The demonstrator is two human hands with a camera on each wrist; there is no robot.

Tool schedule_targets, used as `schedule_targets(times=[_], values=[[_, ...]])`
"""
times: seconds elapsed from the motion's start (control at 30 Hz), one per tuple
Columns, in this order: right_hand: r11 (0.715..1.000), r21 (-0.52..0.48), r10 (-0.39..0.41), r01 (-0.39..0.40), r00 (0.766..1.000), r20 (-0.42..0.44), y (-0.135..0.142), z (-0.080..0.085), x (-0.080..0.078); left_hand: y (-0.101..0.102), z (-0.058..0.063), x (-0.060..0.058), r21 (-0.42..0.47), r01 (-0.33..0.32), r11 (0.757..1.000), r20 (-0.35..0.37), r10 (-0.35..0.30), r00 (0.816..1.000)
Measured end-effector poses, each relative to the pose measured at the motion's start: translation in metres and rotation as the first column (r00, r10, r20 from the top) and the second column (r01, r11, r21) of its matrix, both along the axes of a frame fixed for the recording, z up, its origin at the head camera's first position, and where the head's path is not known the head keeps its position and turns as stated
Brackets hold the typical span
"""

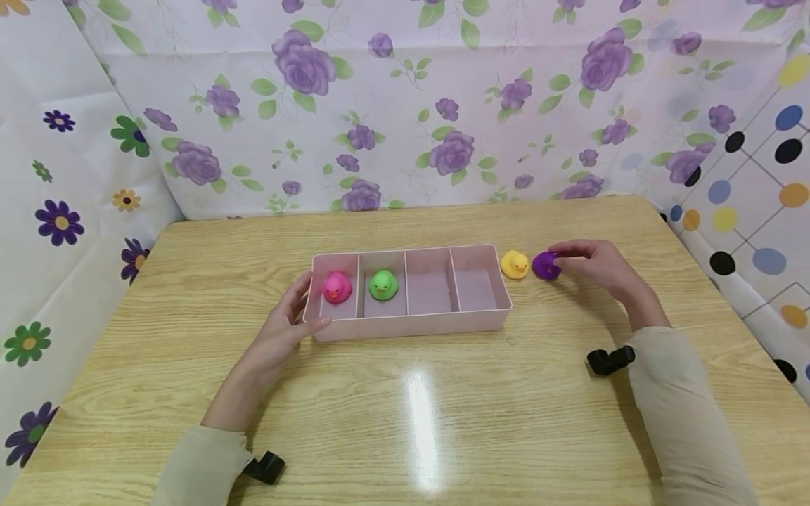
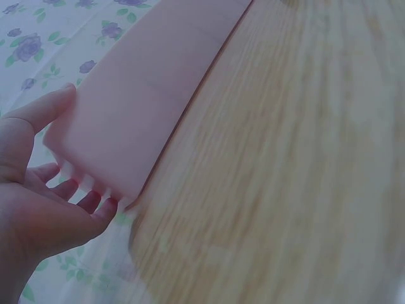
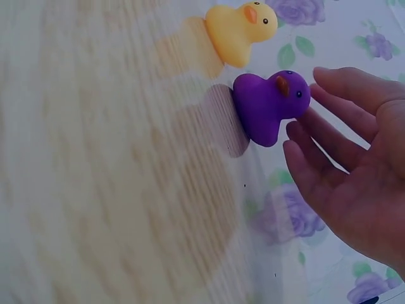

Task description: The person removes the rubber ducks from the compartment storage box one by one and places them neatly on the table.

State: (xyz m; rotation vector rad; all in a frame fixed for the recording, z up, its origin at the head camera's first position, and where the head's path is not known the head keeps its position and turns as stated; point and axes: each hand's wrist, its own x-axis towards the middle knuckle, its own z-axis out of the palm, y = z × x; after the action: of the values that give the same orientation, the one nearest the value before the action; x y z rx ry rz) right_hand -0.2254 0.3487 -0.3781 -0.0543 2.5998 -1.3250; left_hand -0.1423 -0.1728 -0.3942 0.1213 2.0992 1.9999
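A pale pink tray (image 1: 411,327) with several compartments in a row sits on the table. In its leftmost compartment is a pink rubber duck (image 1: 337,287), and a green rubber duck (image 1: 383,285) occupies the one beside it. My left hand (image 1: 287,320) holds the tray's left end, thumb on the front wall and fingers against the short side. Right of the tray, a purple rubber duck (image 3: 269,104) stands upright on the wood. Around its head my right hand (image 3: 361,149) spreads thumb and fingers, fingertips right at the duck. A yellow rubber duck (image 1: 515,265) stands between tray and purple duck.
The light wooden table (image 1: 354,414) ends at a flowered cloth (image 1: 405,105) hung behind it. Patterned sheets also hang at both sides. Black wrist devices sit at the left sleeve (image 1: 196,464) and right sleeve (image 1: 683,400).
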Motion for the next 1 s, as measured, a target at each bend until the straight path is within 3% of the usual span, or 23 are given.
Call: schedule_targets(times=[0.47, 0.73, 1.0], values=[[0.998, -0.034, -0.06, 0.057, 0.992, -0.111, -0.014, 0.008, 0.004, 0.0, 0.0, 0.0, 0.002, -0.002, 1.0, 0.006, 0.002, 1.0], [0.999, 0.032, 0.007, -0.001, 0.982, -0.19, -0.034, 0.02, 0.008, 0.0, 0.001, 0.001, -0.019, -0.005, 1.0, 0.024, 0.005, 1.0], [0.991, 0.074, 0.123, -0.109, 0.967, -0.223, -0.049, 0.026, 0.009, 0.0, 0.002, 0.001, -0.016, 0.0, 1.0, 0.027, 0.001, 1.0]])
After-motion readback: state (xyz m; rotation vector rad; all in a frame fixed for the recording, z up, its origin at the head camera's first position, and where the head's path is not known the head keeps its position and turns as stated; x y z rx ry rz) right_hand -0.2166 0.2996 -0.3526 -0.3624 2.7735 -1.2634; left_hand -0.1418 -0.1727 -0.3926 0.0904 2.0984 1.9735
